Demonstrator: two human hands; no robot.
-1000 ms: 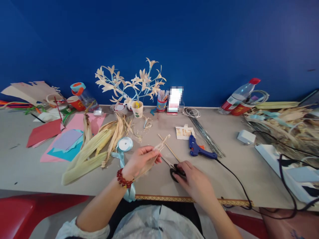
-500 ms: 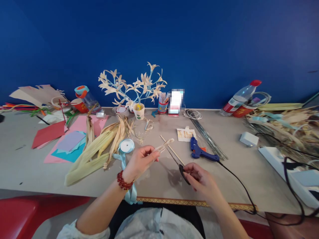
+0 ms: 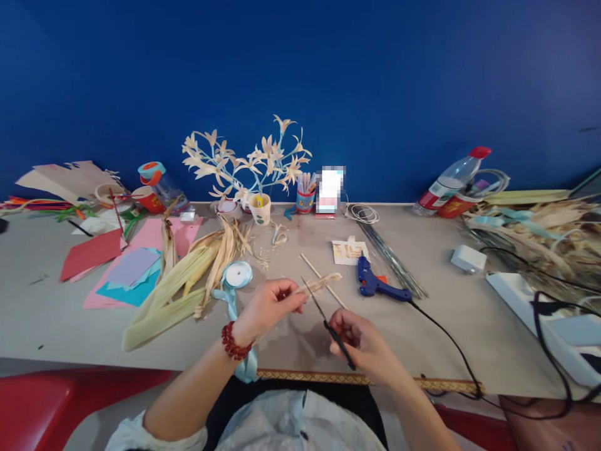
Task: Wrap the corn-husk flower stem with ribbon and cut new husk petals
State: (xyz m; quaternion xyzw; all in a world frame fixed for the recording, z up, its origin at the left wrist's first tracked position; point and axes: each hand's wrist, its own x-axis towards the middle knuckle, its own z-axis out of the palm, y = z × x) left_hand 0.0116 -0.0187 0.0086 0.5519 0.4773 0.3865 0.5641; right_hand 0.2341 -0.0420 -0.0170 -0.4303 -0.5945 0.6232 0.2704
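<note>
Between the thumb and fingers of my left hand is a pale strip of corn husk, its end pointing right. My right hand grips black-handled scissors, whose blades reach up and left to the husk close by my left fingertips. Whether the blades touch the husk I cannot tell. A thin pale stick lies on the table beyond the scissors. Left of my left hand sits a roll of light blue ribbon, its tail running under my wrist.
A blue glue gun lies to the right, its cord trailing toward the table's front edge. Corn husks and coloured paper spread on the left. A cup of husk flowers stands at the back; a power strip lies far right.
My right hand has moved slightly left, bringing the scissors from beside the stick up to the husk strip. The husk has shifted a little right and down in my left hand.
</note>
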